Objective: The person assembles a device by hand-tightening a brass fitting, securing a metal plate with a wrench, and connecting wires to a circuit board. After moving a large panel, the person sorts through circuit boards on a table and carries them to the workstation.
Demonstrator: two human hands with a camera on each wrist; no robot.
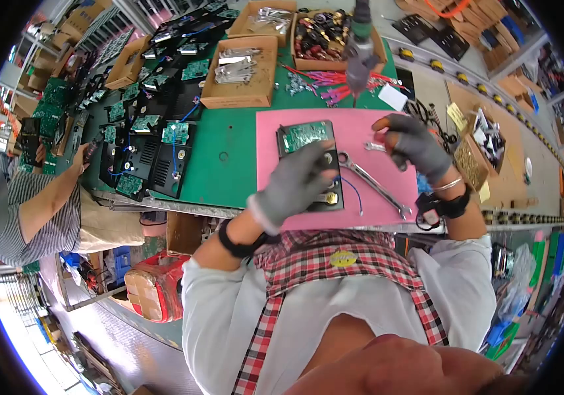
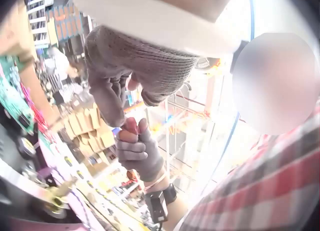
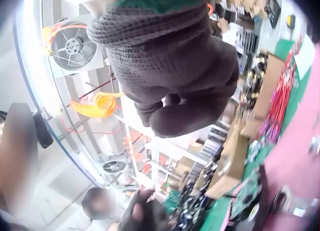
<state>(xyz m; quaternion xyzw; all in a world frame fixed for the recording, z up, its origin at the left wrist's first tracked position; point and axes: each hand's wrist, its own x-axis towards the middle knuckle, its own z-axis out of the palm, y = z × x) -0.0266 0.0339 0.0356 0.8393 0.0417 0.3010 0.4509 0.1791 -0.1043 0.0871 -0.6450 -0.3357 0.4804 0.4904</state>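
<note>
My gloved left hand (image 1: 300, 181) is over a black panel with a green circuit board (image 1: 305, 136), its fingers loosely bent and partly covering the panel. Brass-coloured terminals (image 1: 330, 197) show beside the fingers. My gloved right hand (image 1: 420, 146) is raised over the right of the pink mat (image 1: 361, 122), thumb and fingertips pinching a small red piece (image 2: 131, 125) of unclear kind. A combination wrench (image 1: 377, 187) lies slantwise between the hands. A smaller silver wrench end (image 1: 374, 146) shows close beside the right fingertips.
A power screwdriver (image 1: 359, 62) hangs above the mat's far edge. Behind are cardboard trays of metal parts (image 1: 239, 69) and of red and black terminals (image 1: 324, 39), plus pink-red wires (image 1: 341, 85). Several black panels (image 1: 157, 148) lie left, where another person (image 1: 45, 204) works.
</note>
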